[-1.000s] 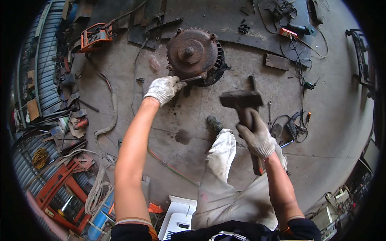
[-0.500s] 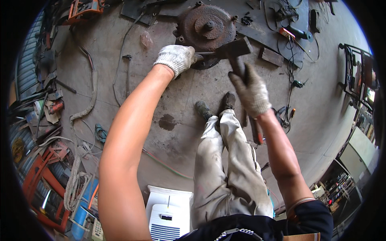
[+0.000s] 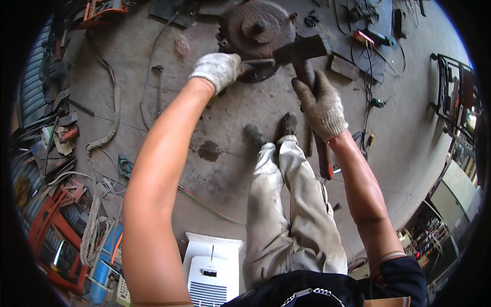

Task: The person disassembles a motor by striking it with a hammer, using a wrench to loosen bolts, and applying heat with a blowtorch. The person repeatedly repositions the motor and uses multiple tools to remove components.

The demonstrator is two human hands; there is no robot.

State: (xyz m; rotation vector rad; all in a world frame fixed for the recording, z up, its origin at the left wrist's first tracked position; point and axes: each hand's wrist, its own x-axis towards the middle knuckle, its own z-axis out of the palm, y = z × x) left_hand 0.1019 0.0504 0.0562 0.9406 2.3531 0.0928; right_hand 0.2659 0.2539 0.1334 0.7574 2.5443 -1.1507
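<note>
Hammer (image 3: 303, 49): compared with a second ago, its head has come from well off the lower right of the casing (image 3: 258, 30) to just beside that edge.
Casing: round and rust-brown, with raised rings, a dark central stub and lugs at the rim; it is on the floor beyond the boots (image 3: 289, 125). Its top is cut off by the view's edge, and the dark part below it is shadowed and hard to make out.
Right glove (image 3: 322, 105): to the casing's lower right, fingers curled closed around the hammer's handle near the head; the palm side is hidden, and the handle runs on below to a reddish end.
Left glove (image 3: 217, 71): at the casing's lower left, fingers bent tightly around the rod (image 3: 262, 61); the fingertips are indistinct.
Rod: thin and grey, across the casing's lower edge; whether it touches the hammer, I cannot tell.
</note>
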